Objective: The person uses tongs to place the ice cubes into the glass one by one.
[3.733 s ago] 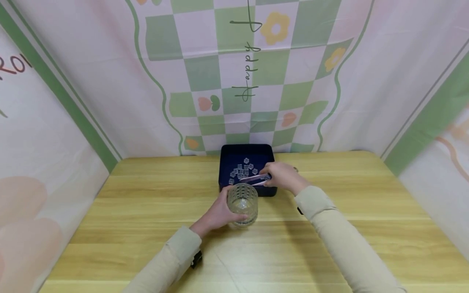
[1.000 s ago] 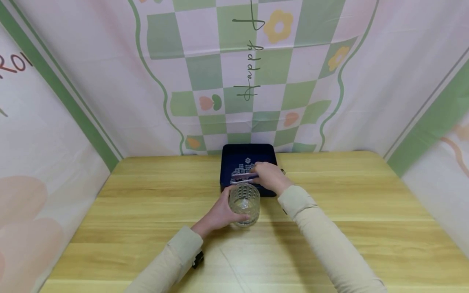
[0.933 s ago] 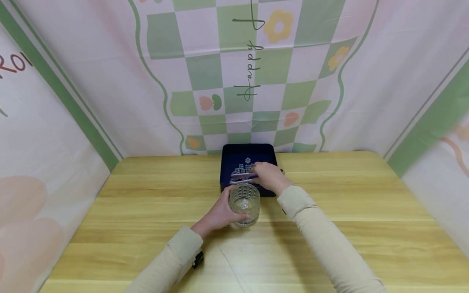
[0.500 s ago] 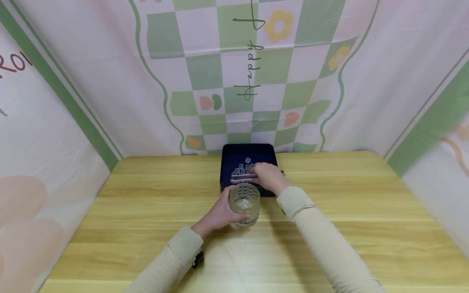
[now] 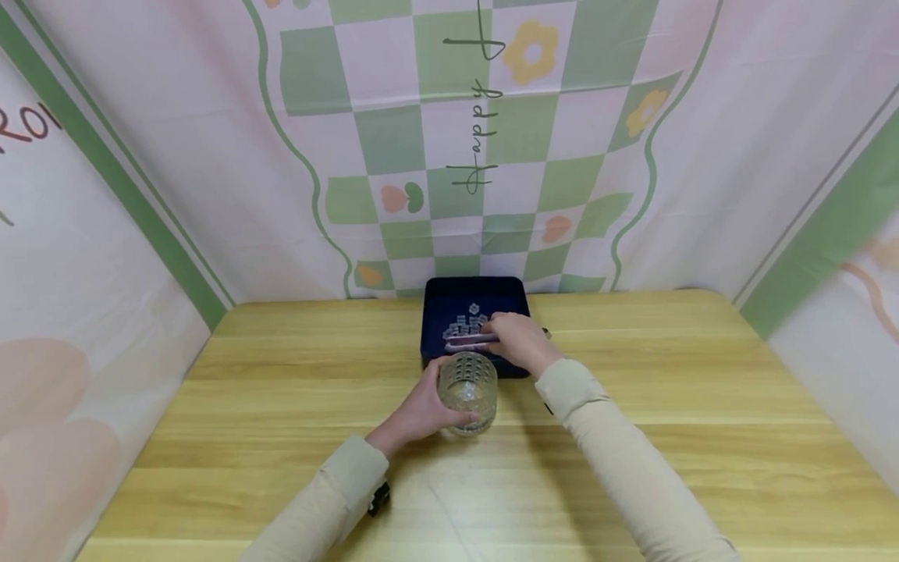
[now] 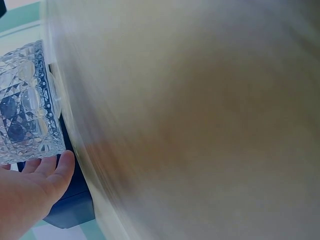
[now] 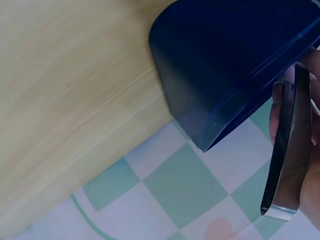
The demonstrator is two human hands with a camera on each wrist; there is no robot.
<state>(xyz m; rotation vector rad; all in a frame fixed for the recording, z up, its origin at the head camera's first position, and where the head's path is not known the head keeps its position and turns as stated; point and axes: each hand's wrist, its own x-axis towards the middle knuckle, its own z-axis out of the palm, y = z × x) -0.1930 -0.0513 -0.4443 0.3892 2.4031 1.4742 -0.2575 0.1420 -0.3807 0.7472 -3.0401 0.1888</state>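
Note:
My left hand [image 5: 421, 410] grips a clear, textured drinking glass [image 5: 481, 384] around its side, in front of the tray. The left wrist view shows its patterned wall [image 6: 22, 107] above the fingers. With my right hand [image 5: 518, 341] I hold metal tongs [image 7: 290, 155]; their pinkish ends [image 5: 463, 341] point left, arms close together, low over the front of a dark blue tray [image 5: 474, 286]. Small clear pieces [image 5: 460, 326], one flower-shaped, lie heaped in the tray behind the tong ends. Whether the tongs pinch a piece, I cannot tell.
The tray stands at the back of the wooden table [image 5: 295, 375], against a patterned curtain [image 5: 393, 140]. Its outer wall [image 7: 190, 100] rises close beside the tongs. The glass stands between the tray and the front of the table.
Since the oldest frame, my right hand and the tongs have moved left over the tray, and the tong arms have come closer together. My left hand has stayed at the glass.

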